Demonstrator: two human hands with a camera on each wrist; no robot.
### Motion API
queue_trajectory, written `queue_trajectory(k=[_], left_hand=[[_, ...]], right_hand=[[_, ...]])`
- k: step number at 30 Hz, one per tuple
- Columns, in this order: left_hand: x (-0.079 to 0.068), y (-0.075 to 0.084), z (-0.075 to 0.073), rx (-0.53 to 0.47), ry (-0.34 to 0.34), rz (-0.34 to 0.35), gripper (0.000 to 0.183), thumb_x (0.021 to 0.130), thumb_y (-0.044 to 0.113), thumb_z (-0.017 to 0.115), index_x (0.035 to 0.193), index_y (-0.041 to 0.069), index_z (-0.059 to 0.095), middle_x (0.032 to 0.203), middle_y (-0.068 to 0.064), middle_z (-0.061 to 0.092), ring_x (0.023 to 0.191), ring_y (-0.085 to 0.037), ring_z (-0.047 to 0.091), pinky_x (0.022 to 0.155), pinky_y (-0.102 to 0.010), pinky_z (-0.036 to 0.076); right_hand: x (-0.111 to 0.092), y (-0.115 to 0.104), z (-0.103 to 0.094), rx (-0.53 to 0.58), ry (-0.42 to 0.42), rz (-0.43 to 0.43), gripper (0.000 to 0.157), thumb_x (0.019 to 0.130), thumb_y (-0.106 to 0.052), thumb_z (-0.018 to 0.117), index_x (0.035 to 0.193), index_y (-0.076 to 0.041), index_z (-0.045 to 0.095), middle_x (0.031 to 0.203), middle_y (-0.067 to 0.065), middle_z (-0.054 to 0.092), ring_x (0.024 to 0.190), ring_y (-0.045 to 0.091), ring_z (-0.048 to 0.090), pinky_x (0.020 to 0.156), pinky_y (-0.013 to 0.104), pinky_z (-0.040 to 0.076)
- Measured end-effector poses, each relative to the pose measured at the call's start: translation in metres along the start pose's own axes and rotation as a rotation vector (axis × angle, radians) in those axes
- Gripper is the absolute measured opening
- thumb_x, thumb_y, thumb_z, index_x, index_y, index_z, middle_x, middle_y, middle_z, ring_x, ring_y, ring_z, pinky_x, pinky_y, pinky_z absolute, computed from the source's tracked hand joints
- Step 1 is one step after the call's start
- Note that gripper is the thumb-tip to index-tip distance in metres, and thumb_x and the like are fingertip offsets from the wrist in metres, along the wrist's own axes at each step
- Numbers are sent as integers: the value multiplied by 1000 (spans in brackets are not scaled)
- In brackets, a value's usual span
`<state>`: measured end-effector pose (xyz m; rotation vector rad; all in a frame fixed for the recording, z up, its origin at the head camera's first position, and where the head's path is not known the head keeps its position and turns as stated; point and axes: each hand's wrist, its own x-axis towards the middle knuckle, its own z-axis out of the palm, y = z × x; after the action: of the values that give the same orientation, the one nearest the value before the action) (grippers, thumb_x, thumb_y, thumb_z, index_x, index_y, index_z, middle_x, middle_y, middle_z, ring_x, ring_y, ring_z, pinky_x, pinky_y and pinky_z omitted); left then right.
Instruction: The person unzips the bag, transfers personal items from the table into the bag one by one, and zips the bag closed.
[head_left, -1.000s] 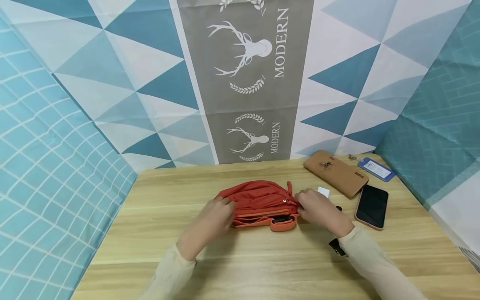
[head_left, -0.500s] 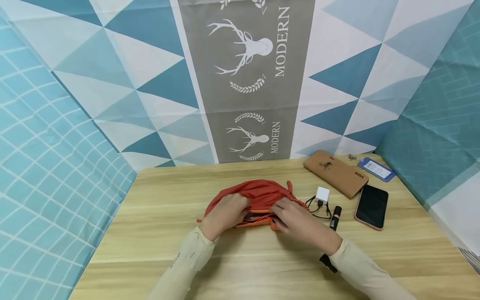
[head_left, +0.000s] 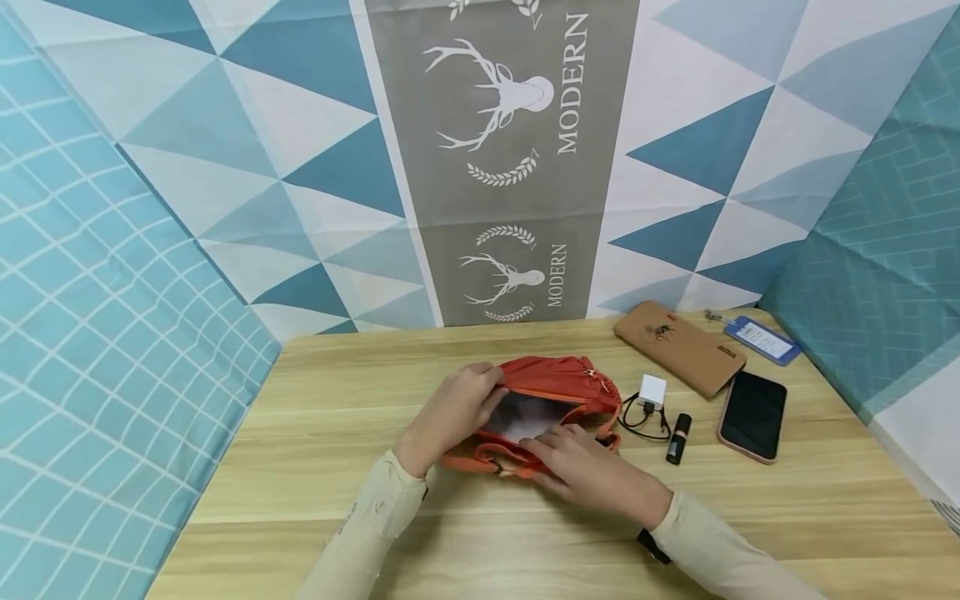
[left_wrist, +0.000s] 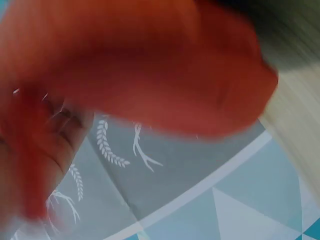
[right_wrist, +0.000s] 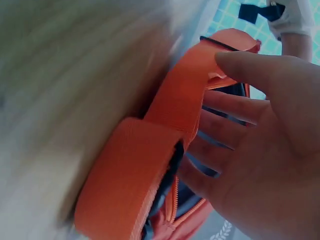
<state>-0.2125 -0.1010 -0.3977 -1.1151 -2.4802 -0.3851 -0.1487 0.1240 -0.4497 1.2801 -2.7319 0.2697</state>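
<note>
- We see the red waist bag (head_left: pixel 551 377) near the middle of the wooden table (head_left: pixel 337 392), its mouth now gaping towards us; 0.5 s ago that mouth was only a narrow slit, and now the pale lining (head_left: pixel 522 417) shows
- Our left hand (head_left: pixel 457 410) grips the bag's far rim at the left end of the opening, fingers curled over the edge; the left wrist view is too blurred to add much
- Our right hand (head_left: pixel 588 468) pinches the near wall, thumb outside by the orange webbing strap (right_wrist: pixel 175 100) and fingers on the inner side of the rim
- So our 2 hands, at the 2 ends of the bag 1 s ago, have come to opposite rims and spread them apart; we judge the main pocket wide enough to look or reach into, so the opening step seems nearly done
- To the right of the bag, the white charger (head_left: pixel 652 390) with its black cable (head_left: pixel 633 427) and the lipstick tube (head_left: pixel 678 439) lie untouched
- Beyond them we find the smartphone (head_left: pixel 753 417), tan wallet (head_left: pixel 678 346) and blue badge holder (head_left: pixel 765 340), all resting where they were
</note>
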Motion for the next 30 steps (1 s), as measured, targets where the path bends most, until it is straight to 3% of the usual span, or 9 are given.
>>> queue_trajectory(k=[4,10,16,24,30], left_hand=[[1,-3,-5,43,79,-4,9,93,12,69,86,10,64,77,0,58,65,-12,58,59,-27,50],[0,-9,-13,97,158,-62,10,92,12,69,84,11,64,78,-1,63,62,-15,61,54,-32,50],[-4,-12,-15,144,203,-120,13,90,10,70,80,9,61,74,-4,62,57,-19,60,48,-35,48],[-3,-4,-14,130,145,-71,11,91,14,69,83,11,63,76,-1,59,58,-15,59,50,-32,48],[-4,2,-17,139,95,-56,12,92,16,70,84,11,64,75,0,56,56,-15,57,49,-31,45]], right_hand=[[-1,-6,4,3,-8,12,39,96,-35,65,129,-13,64,117,3,67,110,25,60,94,52,43],[-1,-15,2,-10,3,30,37,94,-36,68,122,-11,67,104,4,71,104,26,63,107,57,35],[-1,-23,-1,-65,-17,-18,37,93,-34,68,120,-10,66,97,2,70,95,22,64,96,50,43],[-2,-20,-5,20,-47,-3,35,96,-30,67,125,-11,65,110,3,67,104,23,62,94,48,46],[1,-12,-14,40,94,-14,22,94,-24,69,112,-12,69,108,0,63,101,17,56,88,37,50]])
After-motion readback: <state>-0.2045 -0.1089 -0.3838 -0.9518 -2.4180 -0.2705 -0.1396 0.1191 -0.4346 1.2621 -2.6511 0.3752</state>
